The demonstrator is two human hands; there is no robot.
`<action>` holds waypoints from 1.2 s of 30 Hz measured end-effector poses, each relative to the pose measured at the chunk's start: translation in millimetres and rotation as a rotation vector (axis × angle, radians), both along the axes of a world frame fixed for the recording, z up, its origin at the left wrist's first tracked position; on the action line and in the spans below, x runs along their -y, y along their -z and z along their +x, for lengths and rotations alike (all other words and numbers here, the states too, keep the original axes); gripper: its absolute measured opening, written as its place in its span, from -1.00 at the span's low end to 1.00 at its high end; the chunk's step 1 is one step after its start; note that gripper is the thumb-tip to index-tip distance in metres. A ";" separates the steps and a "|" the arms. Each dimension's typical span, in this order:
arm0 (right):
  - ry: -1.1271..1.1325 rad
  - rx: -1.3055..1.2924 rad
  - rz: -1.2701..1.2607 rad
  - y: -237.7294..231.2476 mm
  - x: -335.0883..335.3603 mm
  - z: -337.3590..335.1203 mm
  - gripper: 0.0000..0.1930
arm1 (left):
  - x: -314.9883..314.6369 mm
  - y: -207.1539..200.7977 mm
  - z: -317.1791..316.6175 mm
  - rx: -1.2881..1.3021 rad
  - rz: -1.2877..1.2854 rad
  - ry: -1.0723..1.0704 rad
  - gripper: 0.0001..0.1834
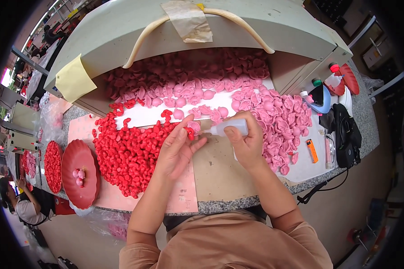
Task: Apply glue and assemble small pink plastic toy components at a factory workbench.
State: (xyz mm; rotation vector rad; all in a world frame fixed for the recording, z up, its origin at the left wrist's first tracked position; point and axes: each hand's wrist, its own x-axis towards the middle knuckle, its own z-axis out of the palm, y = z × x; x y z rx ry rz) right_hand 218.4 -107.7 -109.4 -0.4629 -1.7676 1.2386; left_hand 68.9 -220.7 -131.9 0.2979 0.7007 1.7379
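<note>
Between the fingertips of my left hand [176,150] is a small red bean-shaped piece [191,133], with a pink petal-like cup [194,126] against it. My right hand [248,142] grips a translucent white squeeze bottle [232,127], tipped sideways. Its thin nozzle points left at the pieces; whether it touches them I cannot tell. Left of my hands lies a large heap of red pieces [130,154]. A heap of pink petal-like cups [280,119] spreads on the right and continues back under the grey machine housing.
The grey housing [256,33] with a cream curved handle [143,38] arches over the back. At left stands a red scalloped dish [78,193] with a few pink-and-red pieces. An orange lighter [312,151] and a black bag [345,136] lie right. Another person [29,204] sits far left.
</note>
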 end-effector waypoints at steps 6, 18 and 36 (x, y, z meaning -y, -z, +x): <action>-0.009 0.021 0.016 1.0 0.5 -2.0 -0.76 | 0.3 -1.2 0.0 -0.008 0.012 0.000 -0.46; -0.011 -0.248 -0.363 -8.4 -22.3 13.1 -0.80 | 0.7 0.6 0.3 0.124 0.064 0.020 -0.49; -0.031 0.977 0.594 -21.2 -43.2 57.6 -0.73 | 10.6 -18.1 -13.1 0.158 0.149 -0.055 -0.48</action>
